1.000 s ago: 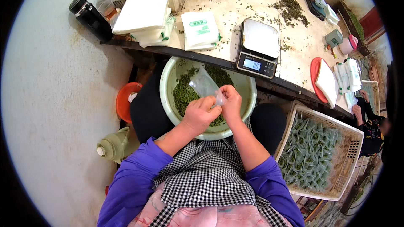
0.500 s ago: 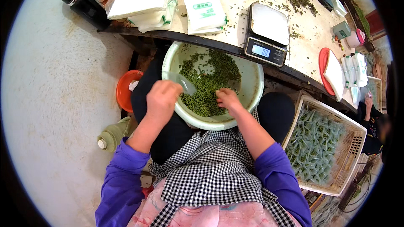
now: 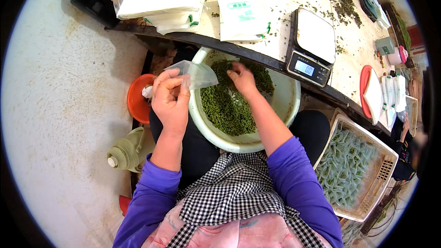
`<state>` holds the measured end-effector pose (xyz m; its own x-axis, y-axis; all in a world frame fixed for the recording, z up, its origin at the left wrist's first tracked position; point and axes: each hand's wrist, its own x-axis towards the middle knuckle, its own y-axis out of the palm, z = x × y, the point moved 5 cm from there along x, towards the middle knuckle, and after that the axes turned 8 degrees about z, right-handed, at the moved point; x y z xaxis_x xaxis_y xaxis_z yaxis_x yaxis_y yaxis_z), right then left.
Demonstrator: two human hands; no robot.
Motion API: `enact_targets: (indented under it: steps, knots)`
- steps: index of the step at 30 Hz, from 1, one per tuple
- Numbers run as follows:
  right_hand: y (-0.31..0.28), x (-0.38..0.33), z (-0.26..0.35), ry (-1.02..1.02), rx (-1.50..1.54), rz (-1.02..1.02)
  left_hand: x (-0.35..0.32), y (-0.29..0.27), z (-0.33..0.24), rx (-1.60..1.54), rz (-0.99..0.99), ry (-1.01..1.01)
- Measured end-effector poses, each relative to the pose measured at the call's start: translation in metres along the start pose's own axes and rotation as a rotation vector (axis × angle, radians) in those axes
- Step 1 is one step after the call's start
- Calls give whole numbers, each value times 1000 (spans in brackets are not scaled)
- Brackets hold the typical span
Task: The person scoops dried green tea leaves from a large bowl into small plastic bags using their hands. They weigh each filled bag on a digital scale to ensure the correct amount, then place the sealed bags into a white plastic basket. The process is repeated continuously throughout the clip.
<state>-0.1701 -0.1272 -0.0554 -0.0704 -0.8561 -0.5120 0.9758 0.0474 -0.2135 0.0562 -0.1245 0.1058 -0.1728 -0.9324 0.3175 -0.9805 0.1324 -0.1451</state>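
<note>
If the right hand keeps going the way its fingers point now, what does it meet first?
The right hand points down and away from the body into the pale green basin. It would most likely meet the heap of green tea leaves first; its fingertips look already at or in them, though depth is unclear.

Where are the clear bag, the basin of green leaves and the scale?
clear bag [image 3: 198, 74], head view, middle of the film.
basin [image 3: 290, 105], head view, bare inner wall.
scale [image 3: 316, 34], head view, weighing plate.
</note>
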Motion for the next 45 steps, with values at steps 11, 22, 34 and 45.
enact_targets:
  steps: [11, 22, 34, 45]
  knots:
    - [73, -5, 6, -159, -511, 100, 2, 9, 6, 71, 56, -9]
    - [29, -49, 1, -200, 517, -106, -16, 9, -6, 252, 111, 90]
    - [-6, -170, 83, -518, 1033, -127, -102, 60, 4, 442, 357, 170]
    - [25, -175, 65, -721, 906, -66, -111, 60, 14, 355, 378, 138]
